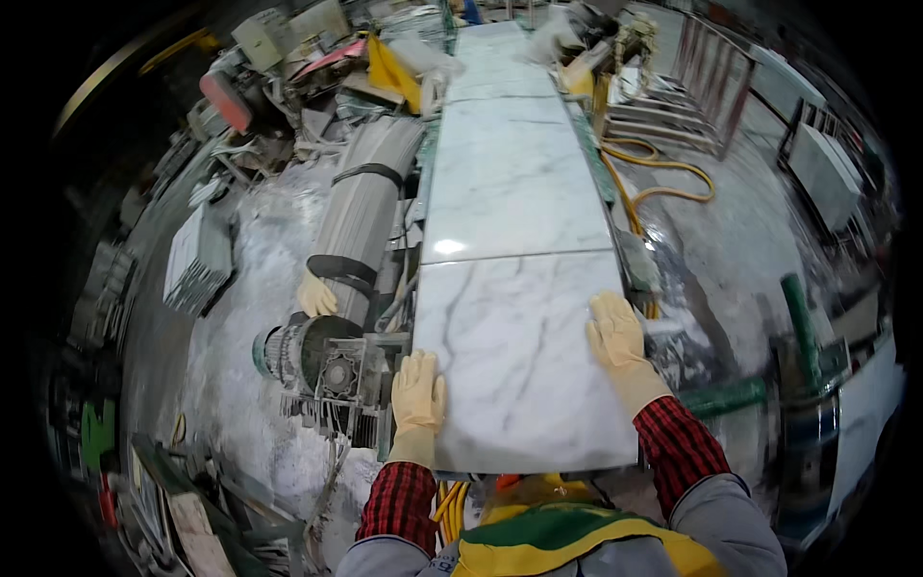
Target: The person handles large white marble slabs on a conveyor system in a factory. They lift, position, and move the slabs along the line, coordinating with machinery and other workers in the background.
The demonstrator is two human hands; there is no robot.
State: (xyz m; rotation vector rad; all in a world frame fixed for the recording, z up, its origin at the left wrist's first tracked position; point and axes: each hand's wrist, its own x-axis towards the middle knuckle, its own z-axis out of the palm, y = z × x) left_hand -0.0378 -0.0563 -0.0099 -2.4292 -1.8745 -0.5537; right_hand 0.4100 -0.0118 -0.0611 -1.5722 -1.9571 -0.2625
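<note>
A white marble slab with grey veins lies flat in front of me on the conveyor line. My left hand, in a cream rubber glove, rests along the slab's left edge near its close end, fingers stretched forward. Farther up the opposite edge, my right hand lies on the slab with its gloved fingers extended. Neither hand is wrapped round anything that I can see. Beyond a thin seam a second marble slab continues the row, its surface shiny.
Left of the conveyor stand a motor and a long ribbed grey cover, with a loose cream glove against it. Stacked tiles sit on the dusty floor. A yellow hose and a metal rack are at right.
</note>
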